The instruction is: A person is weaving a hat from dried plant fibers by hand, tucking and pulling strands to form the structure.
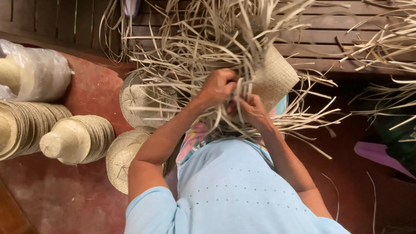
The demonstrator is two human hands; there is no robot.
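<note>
Right around the fingers, loose straw strips (203, 56) hid most of the half-woven hat (275, 78); left hand (218, 86) and right hand (253, 112) both pinched strands, fingertips buried, so grip details were honestly hard to see.

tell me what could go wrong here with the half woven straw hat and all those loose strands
1. The long loose strands fan out around the left hand and right hand; they could tangle or a wrong strand be picked up.
2. The half-woven hat rests in the lap, not clamped; a hard pull might shift it or loosen the weave.
3. Trailing strands could snag the finished hats close by on the floor.
</note>
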